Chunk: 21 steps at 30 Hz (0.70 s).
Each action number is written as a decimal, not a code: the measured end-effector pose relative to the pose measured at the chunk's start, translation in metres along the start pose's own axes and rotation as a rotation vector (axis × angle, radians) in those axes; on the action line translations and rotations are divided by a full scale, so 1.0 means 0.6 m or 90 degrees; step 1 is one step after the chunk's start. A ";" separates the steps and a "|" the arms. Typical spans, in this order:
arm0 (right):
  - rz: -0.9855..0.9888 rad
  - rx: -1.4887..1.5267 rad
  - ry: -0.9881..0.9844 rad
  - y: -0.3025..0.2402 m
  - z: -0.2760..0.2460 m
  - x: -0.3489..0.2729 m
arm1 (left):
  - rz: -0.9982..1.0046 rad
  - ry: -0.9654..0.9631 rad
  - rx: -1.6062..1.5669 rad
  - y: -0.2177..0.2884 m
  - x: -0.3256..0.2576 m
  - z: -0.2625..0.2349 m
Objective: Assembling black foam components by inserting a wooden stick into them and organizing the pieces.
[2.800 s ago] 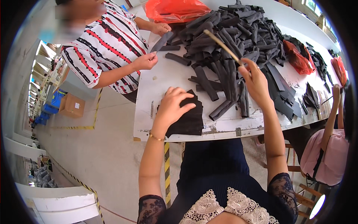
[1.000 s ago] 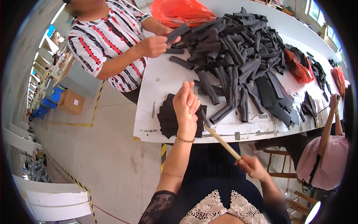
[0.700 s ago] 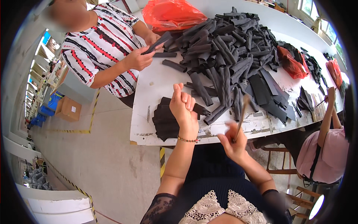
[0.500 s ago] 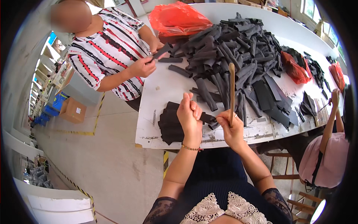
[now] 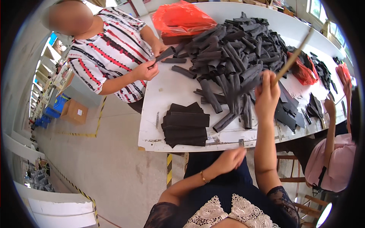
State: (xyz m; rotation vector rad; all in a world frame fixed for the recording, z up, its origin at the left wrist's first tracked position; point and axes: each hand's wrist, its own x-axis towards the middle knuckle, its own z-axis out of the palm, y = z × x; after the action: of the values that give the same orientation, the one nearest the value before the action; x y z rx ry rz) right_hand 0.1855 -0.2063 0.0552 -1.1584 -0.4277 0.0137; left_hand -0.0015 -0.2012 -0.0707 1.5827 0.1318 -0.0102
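My right hand [image 5: 267, 93] is raised over the table, closed around a thin wooden stick [image 5: 293, 57] that slants up to the right. A blurred dark tube of cloth [image 5: 249, 84] lies by its fingertips, over the pile; I cannot tell whether it is gripped. My left hand [image 5: 229, 160] is low, just off the table's front edge, its fingers curled and smeared by motion. A small grey piece [image 5: 241, 143] shows at the edge beside those fingers. Flattened black cloth pieces [image 5: 186, 123] lie stacked at the table's near left.
A large heap of dark rolled tubes [image 5: 232, 51] covers the white table [image 5: 156, 129]. Red plastic bags [image 5: 182, 19] and flat black sheets [image 5: 285, 112] lie about it. A person in a striped shirt [image 5: 114, 49] handles a dark tube at left; another in pink [image 5: 329, 161] sits at right.
My hands have parted: the right went up and forward with the stick, now tilted right. The left dropped back toward me, away from the stack, where another black piece now lies on top.
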 end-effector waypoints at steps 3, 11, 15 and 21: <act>0.090 -0.119 -0.258 -0.004 -0.026 0.017 | 0.184 0.140 0.053 0.009 -0.033 -0.015; 0.065 -0.121 -0.471 0.014 -0.029 -0.043 | 0.269 0.294 -0.082 0.119 0.061 -0.121; 0.182 0.002 -0.454 0.031 -0.051 -0.083 | 0.277 0.357 -0.219 0.107 0.064 -0.124; 0.157 -0.043 -0.422 0.058 -0.082 -0.103 | 0.344 0.371 -0.626 0.088 0.070 -0.148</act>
State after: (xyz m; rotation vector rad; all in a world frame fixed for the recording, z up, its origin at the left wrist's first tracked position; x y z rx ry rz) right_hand 0.1524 -0.2492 -0.0118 -1.2536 -0.8692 0.6142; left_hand 0.0380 -0.1101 -0.0206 0.5581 0.1280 0.8227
